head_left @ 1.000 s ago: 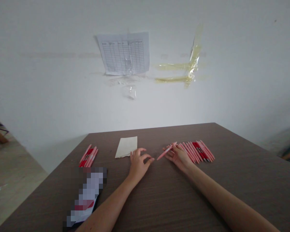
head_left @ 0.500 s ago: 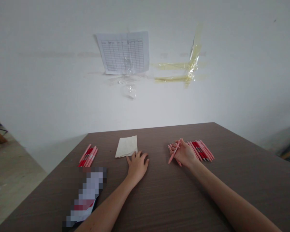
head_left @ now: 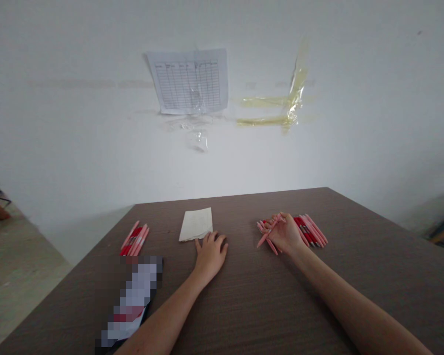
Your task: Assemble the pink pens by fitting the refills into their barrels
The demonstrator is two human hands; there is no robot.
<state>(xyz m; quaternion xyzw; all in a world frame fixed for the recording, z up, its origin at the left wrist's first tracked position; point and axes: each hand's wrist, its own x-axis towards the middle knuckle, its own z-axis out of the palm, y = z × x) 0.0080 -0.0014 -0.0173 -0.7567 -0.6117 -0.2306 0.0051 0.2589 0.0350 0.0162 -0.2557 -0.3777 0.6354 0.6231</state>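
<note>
My left hand (head_left: 210, 252) lies palm down with fingers spread, its fingertips at the lower edge of a cream sheet of paper (head_left: 196, 224). On the right, my right hand (head_left: 284, 234) is closed around a pink pen (head_left: 266, 235) held at a slant. Under and beside that hand lies a row of pink and red pens (head_left: 313, 230), partly hidden by the fingers and palm. A smaller bunch of pink and red pens (head_left: 135, 239) rests at the left of the table.
A pixelated, blurred item (head_left: 136, 296) with a dark edge lies beside my left forearm on the brown table (head_left: 240, 305). Behind the table stands a white wall with a printed sheet (head_left: 192, 81) and strips of yellowish tape (head_left: 290, 111).
The cream paper has shifted slightly right under my left fingertips. My right hand has turned a little, and the pink pen in it has tilted lower.
</note>
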